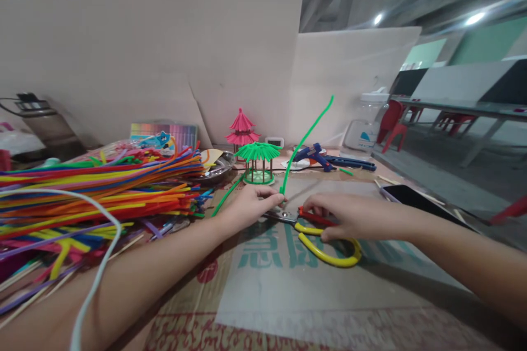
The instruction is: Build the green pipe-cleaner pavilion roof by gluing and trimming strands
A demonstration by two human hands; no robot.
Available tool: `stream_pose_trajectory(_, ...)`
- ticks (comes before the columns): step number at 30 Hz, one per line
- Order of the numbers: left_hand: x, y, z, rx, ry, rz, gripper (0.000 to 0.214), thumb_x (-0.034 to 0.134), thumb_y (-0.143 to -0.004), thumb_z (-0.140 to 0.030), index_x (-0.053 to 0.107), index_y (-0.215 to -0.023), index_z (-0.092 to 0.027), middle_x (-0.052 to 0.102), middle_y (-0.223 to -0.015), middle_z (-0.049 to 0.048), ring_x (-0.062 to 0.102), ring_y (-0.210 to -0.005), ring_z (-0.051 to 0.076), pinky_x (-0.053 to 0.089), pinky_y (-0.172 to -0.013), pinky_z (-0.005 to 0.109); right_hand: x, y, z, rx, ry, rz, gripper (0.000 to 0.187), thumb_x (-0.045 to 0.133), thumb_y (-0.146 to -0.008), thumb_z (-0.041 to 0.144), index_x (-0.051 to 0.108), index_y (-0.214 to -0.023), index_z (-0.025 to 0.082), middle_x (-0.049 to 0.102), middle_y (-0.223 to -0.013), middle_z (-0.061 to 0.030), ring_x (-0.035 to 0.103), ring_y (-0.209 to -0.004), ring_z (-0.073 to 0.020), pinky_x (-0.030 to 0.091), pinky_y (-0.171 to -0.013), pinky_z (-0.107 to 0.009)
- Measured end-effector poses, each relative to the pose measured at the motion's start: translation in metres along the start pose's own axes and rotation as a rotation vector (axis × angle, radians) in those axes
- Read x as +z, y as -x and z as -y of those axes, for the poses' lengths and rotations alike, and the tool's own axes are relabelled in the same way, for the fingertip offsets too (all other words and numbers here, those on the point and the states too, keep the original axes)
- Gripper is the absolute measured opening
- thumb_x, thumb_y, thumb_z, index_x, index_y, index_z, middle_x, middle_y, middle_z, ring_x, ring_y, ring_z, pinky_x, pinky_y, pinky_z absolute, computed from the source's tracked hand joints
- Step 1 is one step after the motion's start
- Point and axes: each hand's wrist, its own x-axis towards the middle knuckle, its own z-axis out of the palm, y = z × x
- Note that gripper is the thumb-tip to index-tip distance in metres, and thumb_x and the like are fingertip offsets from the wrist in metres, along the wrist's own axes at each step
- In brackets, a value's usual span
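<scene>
My left hand point(255, 205) pinches a long green pipe cleaner point(297, 148) near its lower end, and the stem rises to the upper right. My right hand point(337, 216) is on a pair of scissors point(345, 260) with red and yellow handles. Its fingers curl at the red handle while the thumb touches the yellow one. The scissors' blades point left, and their tips are hidden by my left hand. Just behind the hands stands a small pavilion point(259, 152) with a green pipe-cleaner roof and brown posts. A pink tiered pavilion point(241, 129) is behind it.
Many coloured pipe cleaners point(102, 175) are heaped at the left, with a white cable point(117, 225) in front. A blue glue gun point(313, 154), a phone point(415, 203) and a clear bottle point(364, 126) are at the right. White boards point(144, 49) stand behind.
</scene>
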Motion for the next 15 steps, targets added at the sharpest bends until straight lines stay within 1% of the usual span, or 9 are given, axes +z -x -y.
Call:
stream_pose_trajectory(2, 0.002, 0.002, -0.003, 0.04, -0.043, -0.027, 0.029, 0.06, -0.086, -0.039, 0.074, -0.08, -0.013, 0.07, -0.073, 0.0022, 0.059, -0.066, 0.013, 0.043, -0.063, 0.022, 0.008, 0.001, 0.002, -0.047, 0.034, -0.02, 0.051, 0.064, -0.078, 0.027, 0.057, -0.128, 0.028, 0.068, -0.114, -0.0057, 0.064, -0.094, -0.0239, 0.046, -0.074, -0.03)
stream_pose_trajectory(4, 0.003, 0.005, -0.008, 0.115, -0.114, -0.052, 0.027, 0.059, -0.087, -0.034, 0.073, -0.076, -0.013, 0.069, -0.072, 0.0024, 0.06, -0.069, 0.014, 0.043, -0.066, 0.022, 0.015, 0.0, 0.005, -0.082, 0.101, -0.032, 0.054, 0.059, -0.077, 0.019, 0.057, -0.13, 0.028, 0.068, -0.114, -0.0075, 0.065, -0.094, -0.0248, 0.046, -0.075, -0.031)
stream_pose_trajectory(6, 0.005, 0.007, -0.013, 0.206, -0.179, -0.063, 0.026, 0.057, -0.088, -0.029, 0.071, -0.073, -0.014, 0.067, -0.071, 0.0022, 0.059, -0.069, 0.013, 0.043, -0.067, 0.022, 0.02, -0.003, 0.009, -0.049, 0.143, -0.065, 0.057, 0.056, -0.075, 0.015, 0.057, -0.131, 0.027, 0.069, -0.114, -0.0094, 0.066, -0.094, -0.0261, 0.046, -0.072, -0.031)
stream_pose_trajectory(8, 0.007, 0.01, -0.016, 0.285, -0.219, -0.073, 0.026, 0.057, -0.089, -0.028, 0.07, -0.072, -0.014, 0.065, -0.069, 0.0015, 0.058, -0.068, 0.012, 0.042, -0.066, 0.021, 0.022, -0.006, 0.009, 0.025, 0.13, -0.118, 0.056, 0.054, -0.076, 0.014, 0.057, -0.131, 0.027, 0.069, -0.119, -0.01, 0.066, -0.097, -0.0267, 0.046, -0.072, -0.031)
stream_pose_trajectory(10, 0.007, 0.011, -0.017, 0.33, -0.233, -0.096, 0.026, 0.057, -0.09, -0.027, 0.069, -0.071, -0.014, 0.063, -0.068, 0.0009, 0.057, -0.066, 0.011, 0.041, -0.065, 0.021, 0.021, -0.01, 0.006, 0.101, 0.076, -0.159, 0.05, 0.055, -0.079, 0.019, 0.057, -0.128, 0.028, 0.071, -0.115, -0.0082, 0.068, -0.094, -0.0258, 0.046, -0.071, -0.031)
stream_pose_trajectory(12, 0.007, 0.011, -0.016, 0.334, -0.224, -0.114, 0.025, 0.057, -0.09, -0.027, 0.069, -0.072, -0.014, 0.064, -0.069, 0.001, 0.057, -0.067, 0.011, 0.041, -0.065, 0.021, 0.016, -0.014, -0.002, 0.172, -0.002, -0.172, 0.038, 0.06, -0.081, 0.032, 0.058, -0.119, 0.028, 0.073, -0.104, -0.0052, 0.068, -0.084, -0.024, 0.047, -0.067, -0.03)
stream_pose_trajectory(13, 0.007, 0.01, -0.015, 0.323, -0.212, -0.118, 0.025, 0.057, -0.089, -0.027, 0.07, -0.072, -0.014, 0.064, -0.07, 0.0012, 0.058, -0.068, 0.011, 0.042, -0.066, 0.021, 0.012, -0.015, -0.008, 0.212, -0.048, -0.167, 0.036, 0.062, -0.081, 0.04, 0.058, -0.115, 0.028, 0.073, -0.097, -0.0039, 0.067, -0.077, -0.0228, 0.046, -0.063, -0.03)
stream_pose_trajectory(15, 0.006, 0.009, -0.013, 0.284, -0.187, -0.126, 0.024, 0.058, -0.089, -0.027, 0.07, -0.074, -0.014, 0.065, -0.071, 0.0014, 0.058, -0.069, 0.012, 0.042, -0.067, 0.022, 0.0, -0.014, -0.021, 0.264, -0.14, -0.139, 0.044, 0.061, -0.081, 0.054, 0.056, -0.114, 0.026, 0.071, -0.088, -0.0024, 0.064, -0.063, -0.02, 0.045, -0.056, -0.029)
